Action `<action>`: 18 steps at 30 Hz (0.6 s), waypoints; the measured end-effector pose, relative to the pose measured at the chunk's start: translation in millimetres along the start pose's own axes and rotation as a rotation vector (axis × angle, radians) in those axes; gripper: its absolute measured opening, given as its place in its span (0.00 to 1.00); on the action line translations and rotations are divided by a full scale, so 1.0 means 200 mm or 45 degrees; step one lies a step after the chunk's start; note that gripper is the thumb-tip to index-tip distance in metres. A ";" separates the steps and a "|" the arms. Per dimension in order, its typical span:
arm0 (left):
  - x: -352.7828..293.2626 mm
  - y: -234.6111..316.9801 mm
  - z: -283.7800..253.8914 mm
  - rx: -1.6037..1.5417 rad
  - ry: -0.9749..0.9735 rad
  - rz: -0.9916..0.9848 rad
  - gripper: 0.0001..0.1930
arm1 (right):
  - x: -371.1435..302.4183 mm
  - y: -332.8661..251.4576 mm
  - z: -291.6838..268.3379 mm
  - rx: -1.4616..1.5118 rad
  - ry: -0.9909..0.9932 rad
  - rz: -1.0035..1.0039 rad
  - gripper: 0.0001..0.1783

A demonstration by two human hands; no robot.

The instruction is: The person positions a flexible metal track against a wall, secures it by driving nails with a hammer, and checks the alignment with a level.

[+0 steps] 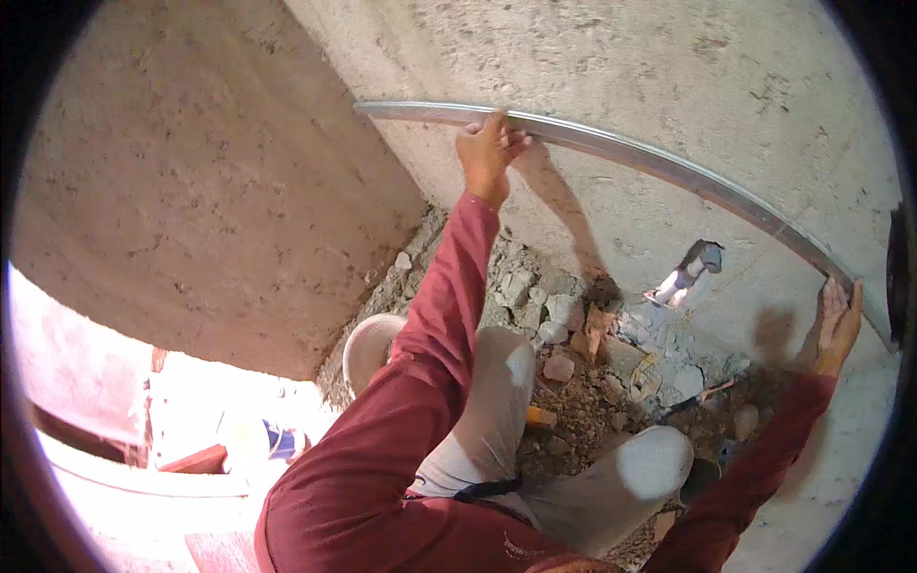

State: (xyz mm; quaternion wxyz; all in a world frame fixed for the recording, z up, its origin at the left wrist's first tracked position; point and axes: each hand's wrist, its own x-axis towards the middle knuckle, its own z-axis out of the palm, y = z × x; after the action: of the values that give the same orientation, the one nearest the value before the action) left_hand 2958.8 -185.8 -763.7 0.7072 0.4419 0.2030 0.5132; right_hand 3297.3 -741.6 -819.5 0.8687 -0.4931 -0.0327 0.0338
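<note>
A long metal straightedge (630,150) lies along the rough plastered wall (669,57), its left end close to the corner. Left of the bar's middle, my left hand (489,155) is closed on it, fingers curled at its lower edge. At the far right, my right hand (839,327) holds the bar near its other end, fingertips pressed up against the lower edge. Below the bar, a pipe end (709,258) shows in a hole in the wall, with a pale piece under it.
Broken rubble (564,310) and dirt lie along the wall's foot, between and ahead of my knees. A whitish bucket (371,349) stands by my left forearm. Another plastered wall (210,181) rises at left, above a brightly lit area. A dark round object (898,277) is at the right rim.
</note>
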 end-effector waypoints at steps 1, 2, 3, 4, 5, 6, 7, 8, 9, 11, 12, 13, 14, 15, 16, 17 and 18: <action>-0.01 0.01 -0.05 0.018 0.068 0.016 0.12 | -0.04 0.03 0.05 -0.024 -0.044 0.027 0.42; -0.03 0.02 -0.11 0.027 0.118 0.025 0.12 | -0.10 0.09 0.10 -0.134 -0.122 -0.064 0.43; -0.04 0.01 -0.12 0.003 0.116 0.046 0.12 | -0.04 0.08 0.07 -0.024 -0.066 0.018 0.44; -0.04 0.01 -0.12 -0.018 0.109 0.065 0.12 | 0.01 0.06 0.05 0.090 0.003 0.093 0.44; -0.04 0.01 -0.11 -0.031 0.128 0.067 0.12 | 0.06 0.04 0.00 0.075 -0.015 0.092 0.44; -0.05 0.00 -0.09 -0.043 0.120 0.066 0.12 | 0.09 0.02 -0.05 0.049 -0.063 0.062 0.44; -0.05 0.00 -0.06 -0.054 0.102 0.062 0.12 | 0.10 -0.01 -0.07 0.028 -0.104 0.028 0.44; -0.05 0.00 -0.04 -0.074 0.102 0.071 0.13 | 0.08 -0.01 -0.06 -0.159 -0.035 -0.082 0.42; -0.07 0.00 -0.03 -0.073 0.108 0.070 0.13 | 0.09 -0.01 -0.06 -0.163 -0.038 -0.078 0.42; -0.08 0.01 -0.02 -0.059 0.129 0.087 0.13 | 0.09 -0.03 -0.06 -0.026 -0.032 0.023 0.41; -0.06 0.00 -0.06 -0.073 0.104 0.056 0.14 | -0.02 -0.01 0.08 -0.107 0.117 -0.026 0.39; -0.05 -0.02 -0.08 -0.066 0.120 0.063 0.14 | 0.00 0.02 0.10 -0.108 0.103 -0.013 0.39; -0.04 -0.04 -0.08 -0.056 0.144 0.072 0.15 | 0.02 0.01 0.08 -0.119 0.078 -0.013 0.40; -0.04 -0.05 -0.08 -0.048 0.164 0.077 0.16 | 0.04 0.00 0.03 -0.132 0.057 -0.015 0.40; -0.02 -0.06 -0.07 -0.057 0.163 0.075 0.16 | 0.08 0.00 0.00 -0.137 0.057 -0.022 0.40; -0.01 -0.07 -0.06 -0.093 0.104 0.091 0.16 | 0.14 -0.02 -0.07 -0.122 0.044 -0.031 0.40; 0.00 -0.08 -0.07 -0.114 0.056 0.112 0.17 | 0.15 -0.01 -0.09 -0.104 0.023 -0.022 0.40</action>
State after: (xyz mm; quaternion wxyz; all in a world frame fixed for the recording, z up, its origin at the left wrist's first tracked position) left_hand 2956.3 -182.1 -783.9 0.6984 0.4068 0.1757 0.5620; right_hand 3329.7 -755.2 -826.1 0.8485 -0.5280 -0.0303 0.0204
